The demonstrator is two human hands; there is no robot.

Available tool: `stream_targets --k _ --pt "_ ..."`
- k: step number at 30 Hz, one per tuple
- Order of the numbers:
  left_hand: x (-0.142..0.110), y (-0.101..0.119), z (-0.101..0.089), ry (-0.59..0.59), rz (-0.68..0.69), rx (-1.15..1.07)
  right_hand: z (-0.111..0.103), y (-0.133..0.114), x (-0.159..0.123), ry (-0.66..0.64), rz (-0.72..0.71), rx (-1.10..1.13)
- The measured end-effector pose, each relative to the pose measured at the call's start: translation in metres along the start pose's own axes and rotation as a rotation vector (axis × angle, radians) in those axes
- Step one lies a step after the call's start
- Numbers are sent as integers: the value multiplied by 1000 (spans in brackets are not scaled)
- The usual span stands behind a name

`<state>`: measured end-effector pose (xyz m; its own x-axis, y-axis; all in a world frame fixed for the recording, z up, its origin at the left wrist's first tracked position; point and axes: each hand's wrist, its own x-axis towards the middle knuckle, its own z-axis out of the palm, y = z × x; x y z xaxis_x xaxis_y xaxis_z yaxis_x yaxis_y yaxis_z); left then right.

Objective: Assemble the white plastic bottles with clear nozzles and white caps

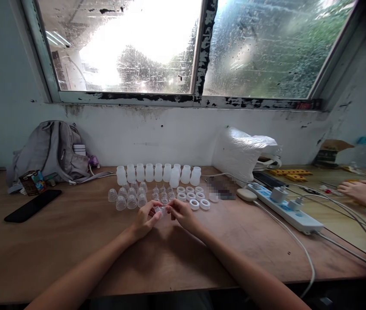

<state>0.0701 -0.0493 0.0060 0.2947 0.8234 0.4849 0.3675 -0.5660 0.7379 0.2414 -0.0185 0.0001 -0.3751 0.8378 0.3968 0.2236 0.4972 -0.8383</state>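
Note:
My left hand [147, 218] is closed around a small clear plastic piece [159, 209], low over the table's middle. My right hand [183, 214] pinches at the piece's right end, its fingertips partly hiding it. Just beyond my fingers stand several clear bottle nipples [156, 190]. Left of them are several clear dome-shaped caps [131, 201], open side down. To the right lie white ring collars [194, 204] in rows. Behind everything, a row of translucent white bottles [149, 173] stands upright, with one bottle [174, 177] set slightly forward.
A black phone [32, 206], a small box [32, 182] and a grey backpack [52, 146] are at left. At right are a power strip [286, 211] with cables, a round pale device [246, 195] and a white plastic bag [237, 153]. Another person's hands [360, 193] work at far right.

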Motion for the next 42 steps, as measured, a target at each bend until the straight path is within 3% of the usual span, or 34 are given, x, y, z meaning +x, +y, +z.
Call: stream_targets --k 10,19,26,29,32,37,38,40,42 --pt "1 -4 2 11 90 112 -5 6 1 -3 8 57" --pt "2 -8 -5 -49 318 401 -1 6 -1 28 22 50" --pt "-1 -9 -3 -54 269 460 3 -3 -6 -39 13 47" --pt "-1 -11 -2 -62 263 470 0 -3 -4 32 -3 6" --pt "-1 -13 0 -57 258 465 -20 10 14 289 2 -168" --pt "0 -16 1 -49 259 469 -90 54 63 718 189 -561" --pt "0 -16 1 -46 261 476 -104 62 72 748 291 -596" --pt "1 -17 2 -38 264 491 -125 77 84 682 468 -587" --pt "0 -17 2 -34 260 495 -135 87 91 597 522 -526"
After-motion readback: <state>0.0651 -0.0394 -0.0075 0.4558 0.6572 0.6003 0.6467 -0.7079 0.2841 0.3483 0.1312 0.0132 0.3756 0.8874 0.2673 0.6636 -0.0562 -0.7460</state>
